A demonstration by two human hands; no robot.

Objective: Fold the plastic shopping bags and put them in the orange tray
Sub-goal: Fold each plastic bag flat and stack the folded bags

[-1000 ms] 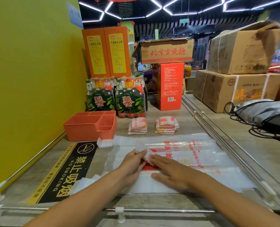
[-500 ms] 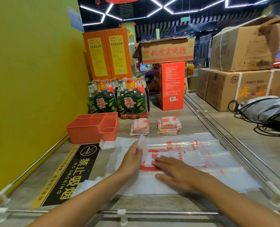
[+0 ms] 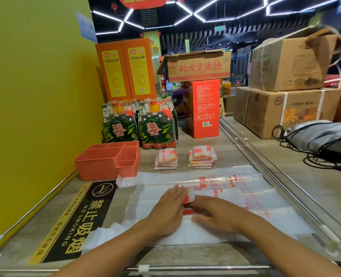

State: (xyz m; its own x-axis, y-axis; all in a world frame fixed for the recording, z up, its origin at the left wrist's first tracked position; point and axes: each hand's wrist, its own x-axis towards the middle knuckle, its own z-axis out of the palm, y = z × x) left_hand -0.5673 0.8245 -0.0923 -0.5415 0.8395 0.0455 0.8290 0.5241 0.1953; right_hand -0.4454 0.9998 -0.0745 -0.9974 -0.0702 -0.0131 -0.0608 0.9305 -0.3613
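Both your hands, left hand [image 3: 168, 208] and right hand [image 3: 215, 214], press flat on the plastic bag [image 3: 235, 198] (thin, slippery film, likely springs open); pinch along the crease.

A red sign [image 3: 145, 1] overhead reads "GRAND OPENING". The black floor sticker [image 3: 75, 218] says "NO SMOKING" beside 禁止吸烟, and a cardboard box [image 3: 293, 110] at right is printed "SHEN ROU". The open carton [image 3: 199, 66] appears to read 北京方便面.

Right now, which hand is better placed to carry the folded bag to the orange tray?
Left, probably. The left hand lies on the bag on the orange tray's side; the right hand would have to cross over it.
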